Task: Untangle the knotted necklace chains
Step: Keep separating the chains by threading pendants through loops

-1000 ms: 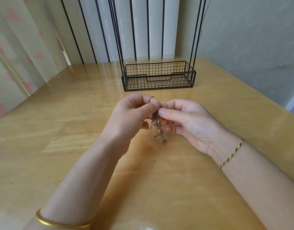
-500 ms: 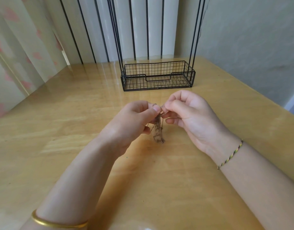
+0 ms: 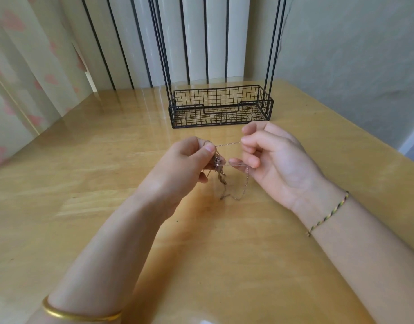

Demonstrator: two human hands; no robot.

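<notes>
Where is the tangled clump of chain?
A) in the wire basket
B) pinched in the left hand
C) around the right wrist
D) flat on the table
B: the left hand pinches the clump above the table, and the right hand holds a strand stretched from it.

A glossy, honey-coloured wooden table takes up the corner, its grain running crosswise and light streaking the top to the left of the black wire basket, the one thing plainly standing on it. The basket sits at the table's far edge, close to the wall, long side facing me, with thin black rods rising from each of its ends. On the near side of the basket the lowest loop of the necklace chains hangs down to the tabletop, though whether it touches the wood I cannot tell
</notes>
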